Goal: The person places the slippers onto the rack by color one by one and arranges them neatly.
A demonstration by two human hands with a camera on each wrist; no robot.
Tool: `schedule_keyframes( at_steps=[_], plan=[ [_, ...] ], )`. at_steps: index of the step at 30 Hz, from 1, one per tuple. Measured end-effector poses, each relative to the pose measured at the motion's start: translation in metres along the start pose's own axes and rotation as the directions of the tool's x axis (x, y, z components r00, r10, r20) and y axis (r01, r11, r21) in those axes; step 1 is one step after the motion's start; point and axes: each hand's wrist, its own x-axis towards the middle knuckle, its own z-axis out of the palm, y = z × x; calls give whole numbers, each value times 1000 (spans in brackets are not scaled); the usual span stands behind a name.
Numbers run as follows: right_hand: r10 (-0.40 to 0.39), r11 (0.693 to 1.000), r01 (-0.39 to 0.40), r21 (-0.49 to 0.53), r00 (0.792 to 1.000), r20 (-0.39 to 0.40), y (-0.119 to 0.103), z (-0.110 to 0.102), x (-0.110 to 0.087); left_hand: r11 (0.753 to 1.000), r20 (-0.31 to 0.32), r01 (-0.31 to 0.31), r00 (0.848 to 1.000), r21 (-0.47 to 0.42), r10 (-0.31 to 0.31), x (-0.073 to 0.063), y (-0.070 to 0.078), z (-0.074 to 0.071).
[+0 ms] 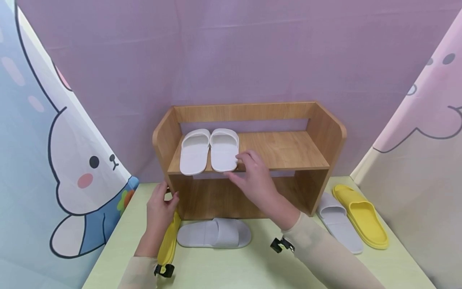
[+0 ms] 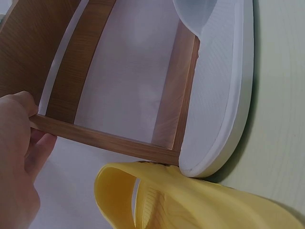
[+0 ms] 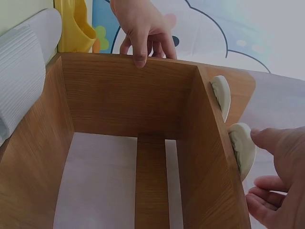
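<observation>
A two-tier wooden shoe rack (image 1: 285,148) stands against the back curtain. On the left of its upper shelf, a pair of white slippers lies side by side, heels toward the front edge: the left slipper (image 1: 193,158) and the right slipper (image 1: 223,154). My right hand (image 1: 256,178) is at the right slipper, its thumb against the heel end in the right wrist view and its other fingers loosely bent beside it. With my left hand (image 1: 160,206) I grip the rack's left side panel (image 3: 124,90), thumb on the inner face and fingers outside.
Before the rack a light grey slipper (image 1: 207,234) lies crosswise. Under my left forearm is a yellow slipper (image 1: 169,243), beside the rack's left end. Another grey slipper (image 1: 341,228) and yellow slipper (image 1: 368,222) lie to the right. Printed curtains (image 1: 83,172) hang at both sides.
</observation>
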Motion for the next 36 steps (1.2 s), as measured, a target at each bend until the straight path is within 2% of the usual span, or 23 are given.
schedule_keyframes(
  at_steps=[5, 11, 23, 30, 36],
  plan=[
    [-80, 997, 81, 3, 995, -61, 8, -9, -13, 1000, 5, 7, 1000, -2, -7, -1, 2, -1],
    [-84, 996, 85, 3, 990, -117, 19, -25, -33, 1000, -1, 0, 1000, -6, 0, -1, 4, -3],
    [27, 1000, -28, -9, 991, -134, 49, -49, -68, 1000, -1, 15, 1000, 8, -15, -2, 4, -5],
    [52, 999, -54, -10, 986, -160, 75, -63, -90, 1000, -6, 3, 1000, 5, -3, -2, 4, -6],
    [137, 988, -147, -52, 978, -159, 97, -81, -108, 1000, -10, -7, 1000, 6, 7, -3, 4, -7]
  ],
)
